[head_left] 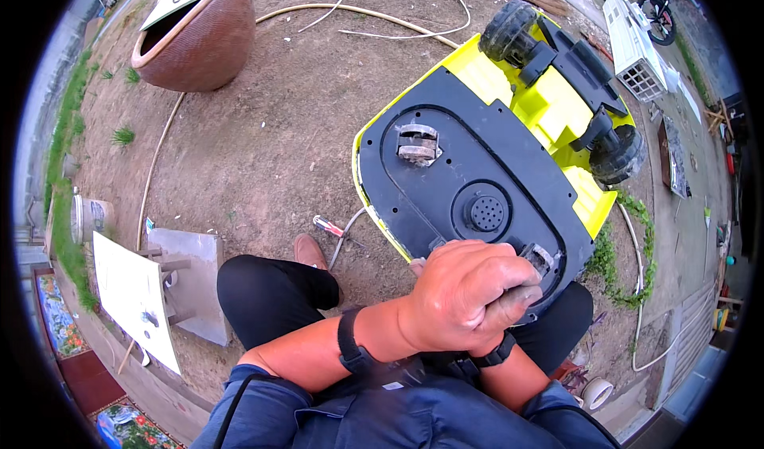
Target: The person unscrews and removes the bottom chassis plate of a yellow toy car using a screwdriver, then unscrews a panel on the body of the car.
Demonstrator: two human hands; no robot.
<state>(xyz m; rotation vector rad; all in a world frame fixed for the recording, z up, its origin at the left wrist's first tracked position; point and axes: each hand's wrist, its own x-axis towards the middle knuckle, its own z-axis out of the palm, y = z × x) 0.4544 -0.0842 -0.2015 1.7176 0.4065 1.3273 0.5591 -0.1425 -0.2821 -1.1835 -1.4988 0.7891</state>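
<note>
A yellow ride-on toy car (469,83) lies with its black underside (382,186) facing up, right in front of my knees. Its base carries a small caster wheel (418,143), a second caster wheel (539,259) and a round perforated disc (485,212). Over the near end of this base, my left hand (458,294) is closed with its fingers curled; anything inside it is hidden. My right hand (489,333) comes up beneath the left one and is mostly covered by it, so its fingers cannot be made out.
A tool with a red-and-white handle (328,226) lies on the soil near my shoe (309,251). At left stand a white board (135,298) and a bucket (91,218). A large clay pot (199,51) sits farther off. A hose (155,154) crosses the ground.
</note>
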